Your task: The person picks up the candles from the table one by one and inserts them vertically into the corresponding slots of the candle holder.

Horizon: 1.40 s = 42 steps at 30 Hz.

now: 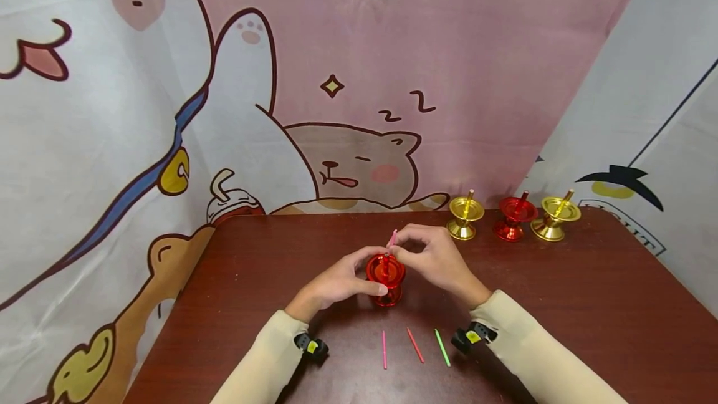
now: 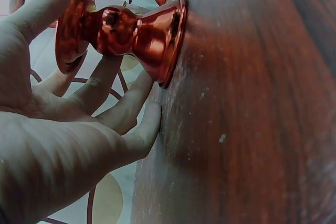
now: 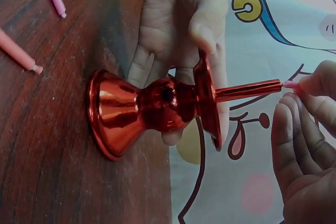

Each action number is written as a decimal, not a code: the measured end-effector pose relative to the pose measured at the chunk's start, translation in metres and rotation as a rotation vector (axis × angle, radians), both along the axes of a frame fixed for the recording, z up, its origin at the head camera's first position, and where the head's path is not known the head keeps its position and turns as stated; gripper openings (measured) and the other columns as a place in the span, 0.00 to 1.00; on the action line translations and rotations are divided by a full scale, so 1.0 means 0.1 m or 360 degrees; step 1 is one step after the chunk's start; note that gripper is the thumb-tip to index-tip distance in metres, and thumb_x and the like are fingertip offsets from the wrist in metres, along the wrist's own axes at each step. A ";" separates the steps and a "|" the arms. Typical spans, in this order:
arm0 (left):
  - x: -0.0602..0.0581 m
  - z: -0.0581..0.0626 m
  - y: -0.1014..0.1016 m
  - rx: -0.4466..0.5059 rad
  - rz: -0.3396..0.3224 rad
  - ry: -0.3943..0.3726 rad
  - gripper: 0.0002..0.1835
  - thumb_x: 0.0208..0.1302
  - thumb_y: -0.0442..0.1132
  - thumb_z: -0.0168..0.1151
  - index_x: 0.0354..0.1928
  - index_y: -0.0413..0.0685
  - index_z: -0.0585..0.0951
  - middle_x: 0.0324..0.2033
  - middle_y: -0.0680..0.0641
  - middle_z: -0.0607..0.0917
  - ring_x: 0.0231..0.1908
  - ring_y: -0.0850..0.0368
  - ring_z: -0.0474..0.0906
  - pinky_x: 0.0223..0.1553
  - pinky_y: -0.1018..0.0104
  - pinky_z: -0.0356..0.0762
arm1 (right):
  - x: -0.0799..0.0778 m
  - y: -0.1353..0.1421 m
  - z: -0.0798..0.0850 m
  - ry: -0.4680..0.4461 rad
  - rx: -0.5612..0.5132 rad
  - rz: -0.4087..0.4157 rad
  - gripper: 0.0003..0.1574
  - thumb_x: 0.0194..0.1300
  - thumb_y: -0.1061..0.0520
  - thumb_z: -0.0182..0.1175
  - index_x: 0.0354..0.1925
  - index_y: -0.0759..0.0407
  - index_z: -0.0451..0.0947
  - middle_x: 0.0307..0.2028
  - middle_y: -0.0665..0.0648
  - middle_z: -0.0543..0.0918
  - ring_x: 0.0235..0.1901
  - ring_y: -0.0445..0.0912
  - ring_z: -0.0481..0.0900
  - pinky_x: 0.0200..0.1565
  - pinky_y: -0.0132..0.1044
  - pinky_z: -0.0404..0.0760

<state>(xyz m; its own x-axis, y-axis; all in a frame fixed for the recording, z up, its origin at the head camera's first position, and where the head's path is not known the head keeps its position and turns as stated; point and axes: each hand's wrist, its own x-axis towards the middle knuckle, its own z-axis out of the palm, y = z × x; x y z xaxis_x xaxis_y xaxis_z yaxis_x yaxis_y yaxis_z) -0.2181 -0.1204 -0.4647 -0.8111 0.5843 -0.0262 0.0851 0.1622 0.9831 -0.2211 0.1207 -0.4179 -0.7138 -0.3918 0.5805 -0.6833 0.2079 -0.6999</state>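
A shiny red candle holder (image 1: 386, 274) stands upright on the table in front of me. My left hand (image 1: 341, 279) grips it by its dish, the thumb on the near rim and the fingers behind, as the left wrist view of the holder (image 2: 118, 30) shows. Above it, my right hand (image 1: 440, 260) pinches a thin pink stick (image 1: 392, 237) between thumb and finger. In the right wrist view the stick's tip (image 3: 290, 84) meets the top of the holder's upright tube (image 3: 247, 90). Whether it has entered the tube I cannot tell.
Nearer me on the brown table (image 1: 269, 248) lie a pink stick (image 1: 384, 350), a red stick (image 1: 416, 345) and a green stick (image 1: 442, 348). At the back right stand a gold holder (image 1: 463, 229), a red holder (image 1: 510, 229) and another gold holder (image 1: 548, 228). Behind hangs a printed cloth (image 1: 449, 36).
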 end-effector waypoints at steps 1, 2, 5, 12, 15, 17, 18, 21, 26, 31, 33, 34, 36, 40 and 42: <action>0.00 0.00 0.00 0.0001 0.0002 -0.0003 0.40 0.66 0.32 0.77 0.79 0.47 0.73 0.65 0.46 0.85 0.65 0.53 0.79 0.67 0.57 0.76 | 0.00 0.00 0.00 0.0012 0.0000 0.0002 0.10 0.66 0.70 0.75 0.37 0.55 0.92 0.35 0.48 0.90 0.36 0.46 0.86 0.42 0.35 0.85; 0.00 0.00 0.01 0.0002 0.0003 -0.0008 0.40 0.66 0.32 0.78 0.79 0.47 0.73 0.66 0.46 0.84 0.65 0.53 0.79 0.66 0.57 0.76 | 0.00 -0.01 0.00 0.0028 0.0002 0.0001 0.10 0.65 0.70 0.75 0.37 0.55 0.92 0.35 0.48 0.90 0.36 0.46 0.87 0.42 0.36 0.85; 0.01 0.01 0.01 0.0004 0.0010 -0.0030 0.41 0.66 0.32 0.78 0.79 0.48 0.73 0.66 0.46 0.84 0.64 0.53 0.79 0.64 0.60 0.78 | -0.01 -0.01 -0.01 0.0069 0.0015 -0.0005 0.11 0.65 0.70 0.75 0.37 0.54 0.92 0.35 0.47 0.90 0.37 0.45 0.87 0.42 0.38 0.86; 0.00 0.03 0.02 -0.0008 0.0001 -0.0040 0.41 0.67 0.33 0.78 0.80 0.49 0.72 0.66 0.46 0.83 0.65 0.52 0.79 0.65 0.58 0.77 | -0.05 -0.01 -0.04 0.0145 0.0067 -0.0002 0.12 0.62 0.71 0.75 0.37 0.53 0.92 0.34 0.43 0.89 0.34 0.42 0.86 0.38 0.34 0.84; 0.00 0.03 0.03 -0.0021 0.0003 -0.0025 0.41 0.67 0.34 0.77 0.80 0.49 0.72 0.67 0.47 0.84 0.66 0.52 0.78 0.67 0.55 0.75 | -0.06 0.00 -0.05 0.0174 0.0080 -0.0007 0.14 0.61 0.71 0.74 0.36 0.52 0.92 0.34 0.42 0.88 0.34 0.41 0.86 0.37 0.32 0.83; 0.00 0.03 0.03 -0.0021 0.0004 -0.0026 0.41 0.68 0.34 0.77 0.80 0.49 0.72 0.67 0.47 0.84 0.66 0.51 0.78 0.68 0.54 0.75 | -0.07 0.00 -0.05 0.0192 0.0081 -0.0003 0.15 0.60 0.72 0.73 0.35 0.51 0.91 0.34 0.42 0.88 0.34 0.41 0.85 0.37 0.32 0.83; -0.01 0.03 0.03 -0.0020 0.0004 -0.0027 0.41 0.68 0.34 0.77 0.80 0.49 0.72 0.66 0.47 0.84 0.66 0.51 0.78 0.68 0.54 0.75 | -0.07 0.00 -0.05 0.0201 0.0083 0.0000 0.16 0.59 0.72 0.73 0.35 0.51 0.91 0.34 0.42 0.88 0.34 0.41 0.85 0.37 0.32 0.83; -0.01 0.03 0.02 -0.0013 0.0001 -0.0035 0.41 0.68 0.34 0.77 0.80 0.49 0.72 0.66 0.47 0.84 0.65 0.51 0.78 0.67 0.55 0.76 | -0.08 -0.01 -0.05 0.0226 0.0091 0.0013 0.18 0.58 0.73 0.72 0.35 0.49 0.91 0.34 0.41 0.88 0.33 0.41 0.85 0.36 0.32 0.83; -0.01 0.03 0.02 -0.0005 0.0002 -0.0043 0.41 0.68 0.33 0.77 0.80 0.48 0.72 0.66 0.46 0.84 0.65 0.51 0.79 0.66 0.56 0.77 | -0.09 -0.02 -0.07 0.0257 0.0097 0.0033 0.18 0.60 0.73 0.72 0.36 0.49 0.90 0.34 0.41 0.88 0.32 0.41 0.84 0.34 0.33 0.83; 0.00 0.03 0.02 -0.0018 0.0000 -0.0029 0.41 0.68 0.34 0.77 0.81 0.49 0.72 0.67 0.47 0.83 0.66 0.51 0.78 0.67 0.56 0.76 | -0.09 -0.02 -0.09 0.0255 0.0115 0.0033 0.15 0.59 0.73 0.71 0.35 0.53 0.90 0.34 0.42 0.87 0.33 0.40 0.84 0.34 0.33 0.83; 0.00 0.03 0.02 -0.0017 0.0000 -0.0027 0.41 0.68 0.34 0.77 0.81 0.49 0.72 0.67 0.47 0.83 0.66 0.51 0.78 0.66 0.57 0.76 | -0.09 -0.01 -0.09 0.0259 0.0125 0.0026 0.14 0.59 0.73 0.71 0.35 0.54 0.90 0.34 0.42 0.87 0.33 0.40 0.84 0.34 0.33 0.83; 0.00 0.04 0.02 -0.0008 -0.0003 -0.0032 0.41 0.68 0.34 0.77 0.81 0.48 0.72 0.68 0.46 0.83 0.66 0.51 0.78 0.66 0.57 0.77 | -0.09 -0.01 -0.09 0.0264 0.0130 0.0023 0.14 0.60 0.72 0.72 0.35 0.53 0.90 0.34 0.42 0.88 0.33 0.40 0.84 0.34 0.33 0.83; 0.00 0.03 0.02 0.0017 -0.0014 -0.0040 0.40 0.68 0.33 0.76 0.80 0.47 0.71 0.68 0.45 0.82 0.65 0.50 0.80 0.66 0.57 0.78 | -0.08 -0.01 -0.08 0.0272 0.0143 0.0016 0.14 0.60 0.71 0.72 0.35 0.52 0.90 0.35 0.42 0.88 0.33 0.39 0.85 0.35 0.33 0.83; 0.01 0.02 0.03 0.0052 -0.0031 -0.0049 0.41 0.68 0.31 0.75 0.81 0.45 0.70 0.68 0.43 0.81 0.62 0.50 0.83 0.63 0.59 0.81 | -0.07 0.01 -0.08 0.0237 0.0183 -0.0001 0.13 0.62 0.68 0.73 0.37 0.50 0.91 0.35 0.41 0.89 0.33 0.39 0.86 0.34 0.36 0.85; 0.01 0.02 0.03 0.0046 -0.0025 -0.0034 0.41 0.68 0.31 0.75 0.80 0.44 0.69 0.68 0.43 0.81 0.61 0.51 0.83 0.61 0.61 0.82 | -0.07 0.04 -0.09 0.0201 0.0206 -0.0030 0.12 0.62 0.67 0.74 0.39 0.51 0.91 0.35 0.41 0.89 0.33 0.39 0.86 0.34 0.37 0.86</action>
